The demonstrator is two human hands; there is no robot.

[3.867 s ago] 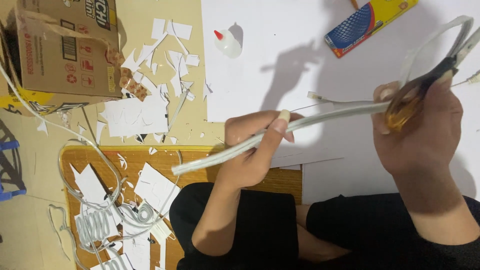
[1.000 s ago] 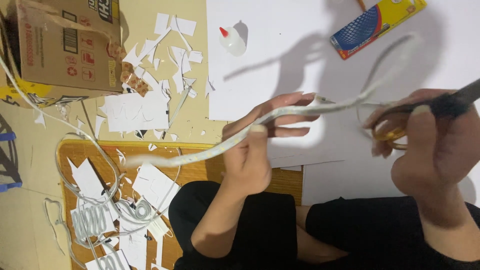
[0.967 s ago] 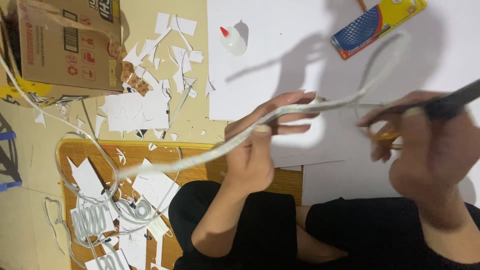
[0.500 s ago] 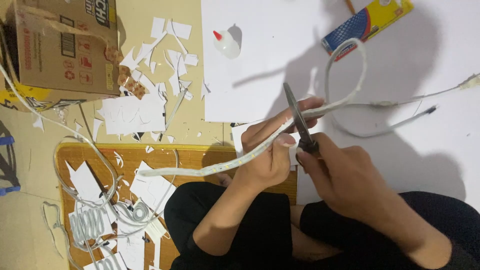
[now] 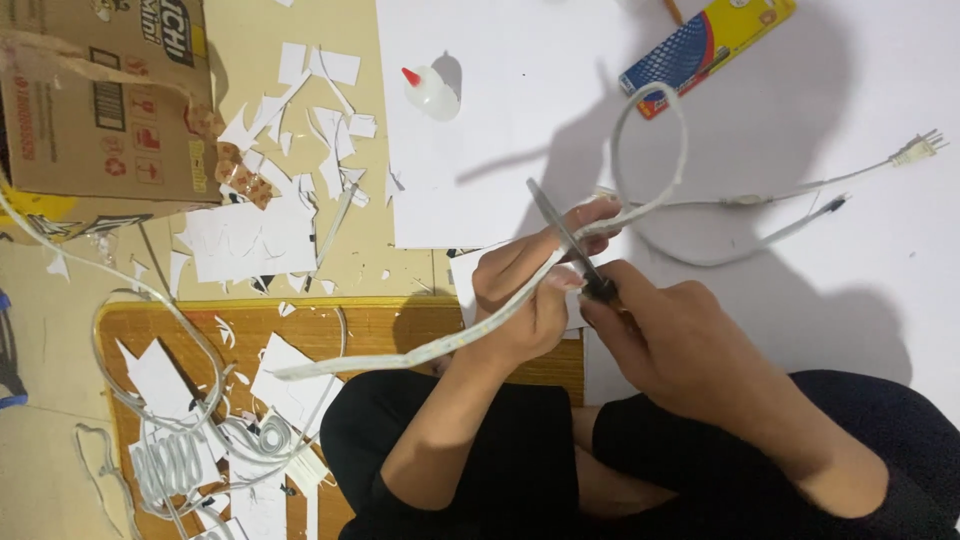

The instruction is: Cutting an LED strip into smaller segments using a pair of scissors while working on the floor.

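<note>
Head camera, looking down at a person seated on the floor in dark clothing, both hands raised in front of them.

The left hand (image 5: 520,300) is closed around a flat white strip (image 5: 440,345), its grip pinching the strip between thumb and fingers. From that hand the strip runs down and left toward a wooden board (image 5: 330,330), and upward right into a loop (image 5: 650,150) over a large white sheet (image 5: 480,120).

The right hand (image 5: 680,345) is closed on the handles of a pair of scissors (image 5: 565,240). Its grip is tight and hides the handles. The dark blades point up and left, crossing the strip just beside the left fingers; how far the blades are parted cannot be told.

On the white sheet lie a small glue bottle (image 5: 430,92) with a red tip, a yellow and blue packet (image 5: 705,40), and a thin white cord ending in a plug (image 5: 918,150). To the left sit a cardboard box (image 5: 100,100) and scattered white paper scraps (image 5: 260,230). More coiled white strip (image 5: 175,460) lies at lower left.
</note>
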